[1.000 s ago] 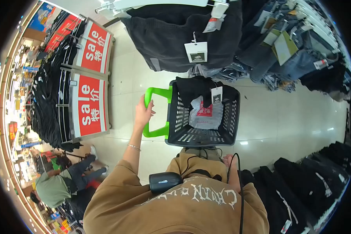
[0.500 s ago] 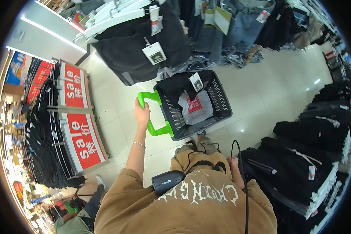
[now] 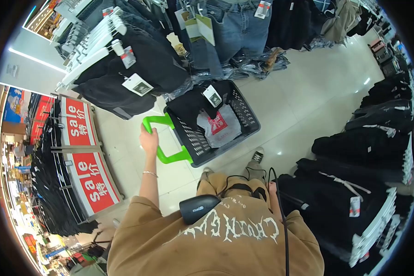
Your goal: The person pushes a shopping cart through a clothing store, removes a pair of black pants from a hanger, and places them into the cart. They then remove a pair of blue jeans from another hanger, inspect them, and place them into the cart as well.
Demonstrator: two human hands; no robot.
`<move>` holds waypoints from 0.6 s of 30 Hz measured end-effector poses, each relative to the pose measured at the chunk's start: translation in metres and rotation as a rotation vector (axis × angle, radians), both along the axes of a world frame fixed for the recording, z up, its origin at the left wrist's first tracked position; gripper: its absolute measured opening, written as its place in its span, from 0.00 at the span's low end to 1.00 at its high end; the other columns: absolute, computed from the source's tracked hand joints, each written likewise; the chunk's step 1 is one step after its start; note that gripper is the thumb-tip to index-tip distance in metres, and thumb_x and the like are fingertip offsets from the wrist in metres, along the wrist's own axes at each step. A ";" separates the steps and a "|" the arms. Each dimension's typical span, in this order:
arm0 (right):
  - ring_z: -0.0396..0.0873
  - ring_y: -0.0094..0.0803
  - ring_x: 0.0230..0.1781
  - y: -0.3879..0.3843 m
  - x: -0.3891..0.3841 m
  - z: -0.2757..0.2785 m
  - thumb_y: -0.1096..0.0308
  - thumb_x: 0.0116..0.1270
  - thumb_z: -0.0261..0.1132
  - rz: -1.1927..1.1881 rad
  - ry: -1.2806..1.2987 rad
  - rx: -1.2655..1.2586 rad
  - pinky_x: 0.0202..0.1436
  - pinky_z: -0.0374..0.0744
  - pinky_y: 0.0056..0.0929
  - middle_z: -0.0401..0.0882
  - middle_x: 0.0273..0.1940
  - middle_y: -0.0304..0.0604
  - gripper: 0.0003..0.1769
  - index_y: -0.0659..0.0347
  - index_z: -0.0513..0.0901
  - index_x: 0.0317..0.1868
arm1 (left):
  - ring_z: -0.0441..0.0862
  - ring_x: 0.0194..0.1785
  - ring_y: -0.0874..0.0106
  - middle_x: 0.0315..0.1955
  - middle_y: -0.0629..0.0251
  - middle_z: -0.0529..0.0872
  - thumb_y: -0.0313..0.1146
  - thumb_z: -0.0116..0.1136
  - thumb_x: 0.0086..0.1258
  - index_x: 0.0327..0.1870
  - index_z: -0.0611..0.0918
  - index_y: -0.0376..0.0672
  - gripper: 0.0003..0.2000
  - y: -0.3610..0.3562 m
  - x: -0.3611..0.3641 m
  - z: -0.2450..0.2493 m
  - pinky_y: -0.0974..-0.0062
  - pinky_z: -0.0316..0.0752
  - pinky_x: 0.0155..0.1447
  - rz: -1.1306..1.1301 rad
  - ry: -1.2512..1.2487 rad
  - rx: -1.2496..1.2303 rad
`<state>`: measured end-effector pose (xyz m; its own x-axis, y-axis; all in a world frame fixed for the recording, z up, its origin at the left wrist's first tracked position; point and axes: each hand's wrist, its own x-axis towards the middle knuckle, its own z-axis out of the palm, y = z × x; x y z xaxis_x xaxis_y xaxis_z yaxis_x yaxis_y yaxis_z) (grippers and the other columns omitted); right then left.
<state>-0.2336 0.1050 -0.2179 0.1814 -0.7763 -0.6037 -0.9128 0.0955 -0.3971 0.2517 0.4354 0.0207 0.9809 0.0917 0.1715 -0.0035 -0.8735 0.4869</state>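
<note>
The dark, perforated basket [image 3: 246, 110] is sitting on the tiled floor [image 3: 303, 92], its long axis slanting forward and rightward from the left hand [image 3: 148, 140], the nearer one, which is grasping its green handle [image 3: 175, 157]. Inside, a black garment [image 3: 188, 106] with a white tag is lying beside a pale, red-printed bag [image 3: 225, 131]. The right hand [image 3: 272, 187] is hanging near the cable [image 3: 284, 216], its grip impossible to tell.
</note>
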 end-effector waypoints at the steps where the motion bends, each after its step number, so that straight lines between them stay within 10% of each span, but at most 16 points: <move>1: 0.80 0.53 0.37 -0.023 -0.002 0.003 0.56 0.49 0.62 0.004 -0.041 0.012 0.44 0.75 0.40 0.81 0.30 0.57 0.18 0.65 0.83 0.30 | 0.80 0.40 0.47 0.35 0.43 0.82 0.35 0.59 0.55 0.59 0.70 0.38 0.28 -0.009 -0.002 0.000 0.55 0.75 0.44 0.015 0.006 -0.005; 10: 0.75 0.29 0.21 -0.184 0.002 0.045 0.72 0.60 0.53 -0.354 -0.410 0.406 0.21 0.73 0.27 0.76 0.28 0.43 0.06 0.62 0.74 0.36 | 0.81 0.39 0.49 0.34 0.44 0.83 0.37 0.59 0.54 0.59 0.71 0.39 0.28 -0.085 -0.005 0.013 0.56 0.76 0.43 0.059 0.055 0.118; 18: 0.77 0.37 0.24 -0.246 0.053 0.049 0.72 0.63 0.51 -0.165 -0.269 0.551 0.25 0.76 0.30 0.78 0.31 0.46 0.08 0.62 0.75 0.40 | 0.81 0.40 0.50 0.34 0.46 0.83 0.40 0.57 0.56 0.59 0.72 0.46 0.27 -0.155 -0.002 0.018 0.55 0.75 0.45 0.153 0.150 0.079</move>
<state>-0.1811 -0.1409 -0.1688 0.2874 -0.3956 -0.8723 -0.7437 0.4818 -0.4635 0.2493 0.2807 0.0390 0.9717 0.2333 0.0377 0.1991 -0.8938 0.4018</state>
